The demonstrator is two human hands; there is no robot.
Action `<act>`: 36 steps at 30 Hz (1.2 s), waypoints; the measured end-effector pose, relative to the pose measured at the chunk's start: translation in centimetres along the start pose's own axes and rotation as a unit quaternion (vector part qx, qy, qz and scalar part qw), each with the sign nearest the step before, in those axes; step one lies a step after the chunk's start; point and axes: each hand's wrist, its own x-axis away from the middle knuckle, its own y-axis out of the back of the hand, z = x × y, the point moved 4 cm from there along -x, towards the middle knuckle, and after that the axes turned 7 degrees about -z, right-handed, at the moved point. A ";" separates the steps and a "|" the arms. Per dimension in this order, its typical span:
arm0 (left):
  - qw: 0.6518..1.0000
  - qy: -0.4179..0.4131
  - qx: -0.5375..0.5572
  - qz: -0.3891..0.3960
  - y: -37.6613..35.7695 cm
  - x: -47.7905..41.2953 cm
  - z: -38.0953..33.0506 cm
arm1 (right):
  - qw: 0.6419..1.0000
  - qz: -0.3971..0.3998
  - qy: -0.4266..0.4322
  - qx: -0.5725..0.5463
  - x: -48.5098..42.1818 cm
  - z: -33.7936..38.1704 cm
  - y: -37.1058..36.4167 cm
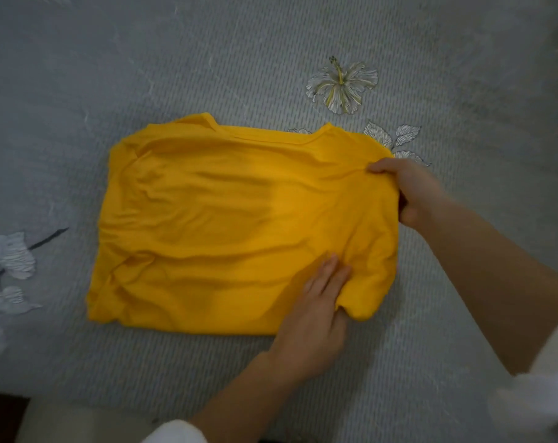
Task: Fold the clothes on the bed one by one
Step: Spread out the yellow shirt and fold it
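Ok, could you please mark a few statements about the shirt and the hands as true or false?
1. The yellow shirt lies on the grey bedspread. True.
2. The right hand grips the shirt's left-side edge. False: it grips the edge on the person's right.
3. The left hand has straight fingers lying on the shirt. True.
4. The printed flower is covered by the shirt. False: it shows uncovered, beyond the collar.
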 end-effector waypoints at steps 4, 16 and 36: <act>0.958 0.133 0.209 -0.142 6.2 2.7 1.2 | 0.996 0.019 0.079 -0.047 2.8 2.0 -3.9; 0.618 0.432 0.554 -0.354 17.5 11.5 9.9 | 0.932 0.223 0.247 0.146 14.2 2.0 -26.9; 0.656 0.418 0.376 -0.503 21.8 11.3 11.2 | 0.924 0.030 0.110 0.365 8.2 -7.8 -15.4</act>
